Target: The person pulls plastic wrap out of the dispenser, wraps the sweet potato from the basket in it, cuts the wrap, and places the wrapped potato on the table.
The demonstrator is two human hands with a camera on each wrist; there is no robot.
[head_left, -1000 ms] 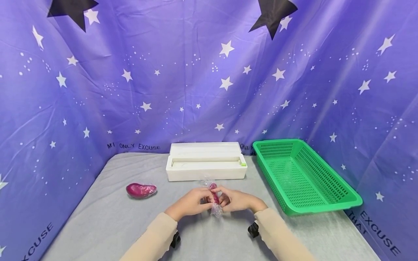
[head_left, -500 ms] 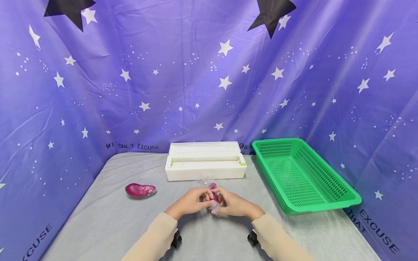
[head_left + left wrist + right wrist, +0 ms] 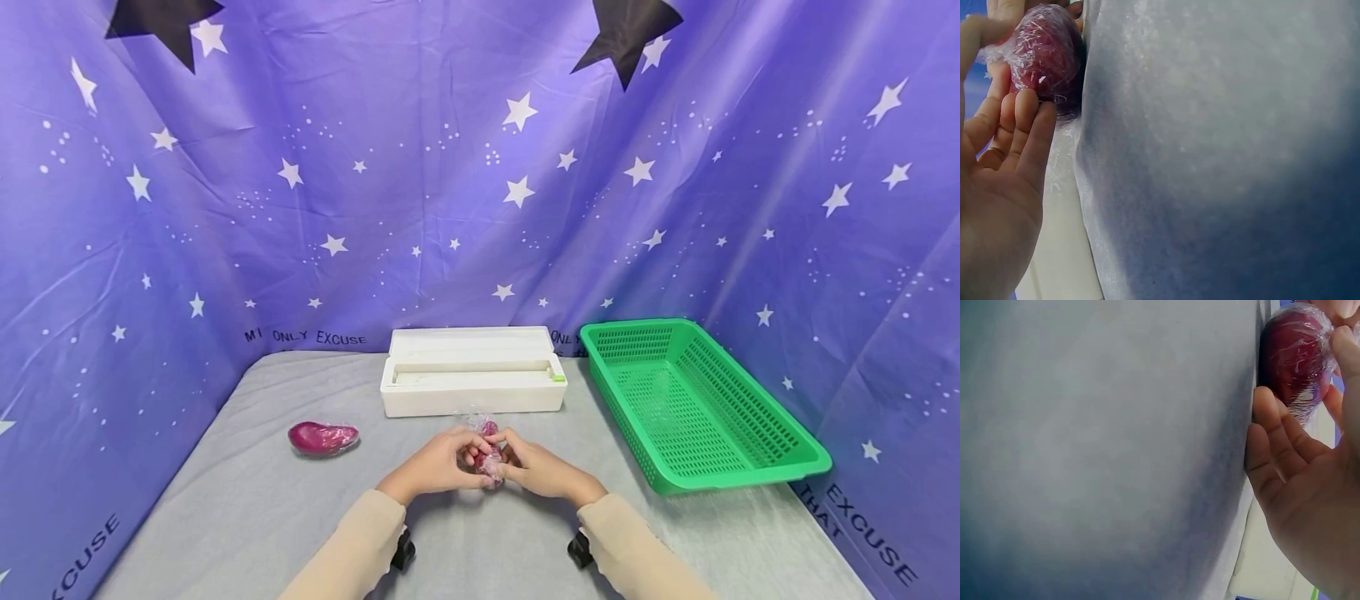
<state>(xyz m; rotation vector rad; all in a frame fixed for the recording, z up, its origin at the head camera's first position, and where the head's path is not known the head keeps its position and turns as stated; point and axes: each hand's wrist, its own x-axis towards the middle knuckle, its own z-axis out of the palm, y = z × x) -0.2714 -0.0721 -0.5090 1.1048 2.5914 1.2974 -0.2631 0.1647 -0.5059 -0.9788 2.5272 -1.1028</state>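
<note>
A purple-red eggplant (image 3: 491, 429) in crinkled cling film (image 3: 1041, 44) lies end-on between my two hands, just above the grey cloth. My left hand (image 3: 444, 463) grips its left side, fingertips against the film in the left wrist view. From the other side my right hand (image 3: 542, 468) holds it, the thumb (image 3: 1346, 350) pressed on the film over the near end and the fingers along the side. A loose film edge sticks out past the far end. Farther left lies a second film-wrapped eggplant (image 3: 322, 438), untouched.
Behind the hands stands a white cling film dispenser box (image 3: 474, 403), its lid up, with a small green slider at the right. A green plastic basket (image 3: 660, 479) with slotted walls stands on the right. Star-printed purple curtains (image 3: 420, 167) enclose the table (image 3: 225, 533).
The film hanging off the near end of the held eggplant has been folded up over it. My right thumb has shifted onto that end; the box, basket and other eggplant stay put.
</note>
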